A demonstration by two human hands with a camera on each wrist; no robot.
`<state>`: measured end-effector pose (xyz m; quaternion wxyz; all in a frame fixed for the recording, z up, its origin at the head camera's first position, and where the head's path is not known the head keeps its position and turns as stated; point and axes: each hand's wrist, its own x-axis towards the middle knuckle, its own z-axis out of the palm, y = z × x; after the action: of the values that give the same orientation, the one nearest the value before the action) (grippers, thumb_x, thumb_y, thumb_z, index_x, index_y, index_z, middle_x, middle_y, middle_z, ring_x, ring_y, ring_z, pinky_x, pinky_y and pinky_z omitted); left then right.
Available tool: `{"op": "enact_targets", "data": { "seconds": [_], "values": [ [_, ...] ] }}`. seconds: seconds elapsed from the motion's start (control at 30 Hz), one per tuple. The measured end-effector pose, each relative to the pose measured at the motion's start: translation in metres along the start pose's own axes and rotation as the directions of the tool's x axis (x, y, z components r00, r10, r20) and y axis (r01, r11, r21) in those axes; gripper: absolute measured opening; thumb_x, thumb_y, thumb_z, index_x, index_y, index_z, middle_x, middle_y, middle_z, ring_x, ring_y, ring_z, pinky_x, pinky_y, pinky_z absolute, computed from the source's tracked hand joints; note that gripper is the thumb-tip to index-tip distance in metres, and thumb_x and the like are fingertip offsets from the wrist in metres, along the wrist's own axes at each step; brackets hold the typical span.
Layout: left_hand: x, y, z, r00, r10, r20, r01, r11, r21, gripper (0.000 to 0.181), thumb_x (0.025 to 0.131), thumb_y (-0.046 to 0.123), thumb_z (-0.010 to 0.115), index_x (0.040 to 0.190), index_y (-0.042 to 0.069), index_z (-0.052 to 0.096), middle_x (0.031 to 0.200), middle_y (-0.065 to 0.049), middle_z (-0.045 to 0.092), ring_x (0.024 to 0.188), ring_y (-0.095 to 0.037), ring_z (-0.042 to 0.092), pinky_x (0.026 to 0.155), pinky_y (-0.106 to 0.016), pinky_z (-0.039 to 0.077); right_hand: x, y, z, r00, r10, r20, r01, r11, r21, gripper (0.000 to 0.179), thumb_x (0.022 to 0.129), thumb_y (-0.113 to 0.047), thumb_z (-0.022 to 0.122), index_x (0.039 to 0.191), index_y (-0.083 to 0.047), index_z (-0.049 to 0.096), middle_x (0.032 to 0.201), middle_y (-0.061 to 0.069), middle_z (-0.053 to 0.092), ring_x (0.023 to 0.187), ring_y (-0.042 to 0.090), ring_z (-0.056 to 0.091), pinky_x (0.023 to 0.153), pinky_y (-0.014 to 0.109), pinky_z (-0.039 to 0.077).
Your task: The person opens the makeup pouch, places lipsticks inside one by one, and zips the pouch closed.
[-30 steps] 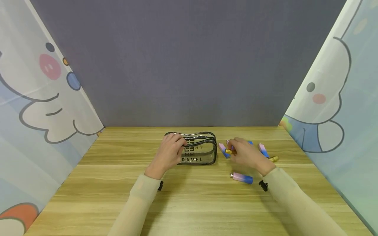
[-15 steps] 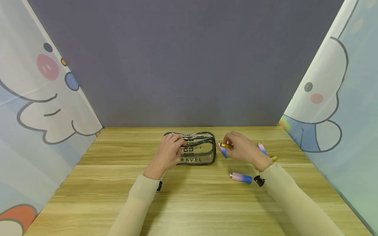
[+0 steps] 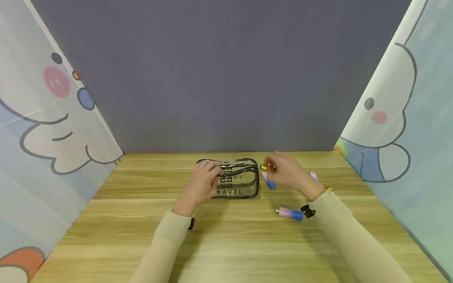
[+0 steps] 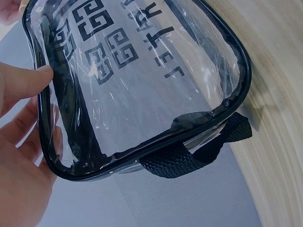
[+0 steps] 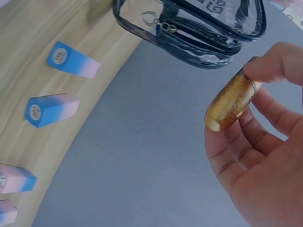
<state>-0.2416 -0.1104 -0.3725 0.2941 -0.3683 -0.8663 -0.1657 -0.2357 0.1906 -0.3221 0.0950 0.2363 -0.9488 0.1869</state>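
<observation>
A clear zip pouch [image 3: 244,185] with black trim and black lettering stands on the table. My left hand [image 3: 201,180] pinches its upper left edge; in the left wrist view the thumb [image 4: 28,80] lies on one side of the black rim, the fingers on the other. Between the thumb and fingers of my right hand [image 3: 287,173] is a gold lipstick tube [image 3: 267,168], raised above the table just right of the pouch. The right wrist view shows the tube's rounded end [image 5: 227,109] and the pouch's zipper pull [image 5: 167,27].
Below the right hand lies a pink-and-blue tube [image 3: 269,183]. Nearer the front rests another pink-and-blue tube [image 3: 289,213]. Beyond the right wrist are a partly hidden pink-and-blue tube [image 3: 314,176] and a gold piece [image 3: 330,189]. A grey panel [image 3: 226,78] rises behind the table.
My right hand has lifted the gold lipstick tube from among the other tubes and carried it up and left towards the pouch. The left hand has stayed on the pouch.
</observation>
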Motion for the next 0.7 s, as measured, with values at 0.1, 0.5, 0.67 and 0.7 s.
{"op": "enact_targets", "data": {
  "seconds": [0.1,0.5,0.67,0.7],
  "values": [
    [0.001,0.001,0.000,1.000,-0.005,0.002,0.005,1.000,0.001,0.023,0.081,-0.011,0.073,0.095,0.008,0.073,0.102,-0.004,0.067,0.098,-0.026,0.059,0.091,-0.042,0.048,0.002,-0.002,-0.003,1.000,-0.001,-0.006,0.001,1.000,0.016,0.025,0.080,-0.012,0.072,0.104,-0.007,0.067,0.092,0.003,0.059,0.082,0.020,0.055,0.072,0.038,0.049],
    [0.000,0.000,0.001,1.000,-0.007,-0.005,0.007,1.000,0.002,0.024,0.080,-0.011,0.072,0.094,0.009,0.073,0.101,-0.004,0.067,0.097,-0.026,0.059,0.090,-0.041,0.048,0.010,-0.014,-0.011,0.999,-0.039,-0.033,0.042,0.995,0.095,0.024,0.082,-0.008,0.065,0.107,-0.007,0.068,0.093,0.003,0.060,0.080,0.019,0.053,0.070,0.036,0.047],
    [0.000,0.000,0.000,1.000,-0.003,-0.007,0.003,1.000,0.003,0.024,0.080,-0.011,0.071,0.094,0.009,0.073,0.101,-0.004,0.067,0.097,-0.025,0.059,0.091,-0.041,0.048,0.014,-0.023,-0.013,0.999,-0.037,-0.036,0.041,0.992,0.122,0.024,0.084,-0.008,0.064,0.108,-0.007,0.068,0.096,0.003,0.060,0.082,0.019,0.054,0.071,0.036,0.048],
    [0.000,0.000,0.000,1.000,-0.003,-0.007,0.003,1.000,0.003,0.024,0.080,-0.011,0.071,0.094,0.009,0.073,0.100,-0.004,0.067,0.097,-0.025,0.059,0.091,-0.041,0.048,0.015,-0.024,-0.013,0.999,-0.035,-0.036,0.039,0.991,0.128,0.024,0.085,-0.008,0.064,0.108,-0.008,0.068,0.096,0.003,0.060,0.082,0.019,0.054,0.071,0.036,0.048]
  ]
}}
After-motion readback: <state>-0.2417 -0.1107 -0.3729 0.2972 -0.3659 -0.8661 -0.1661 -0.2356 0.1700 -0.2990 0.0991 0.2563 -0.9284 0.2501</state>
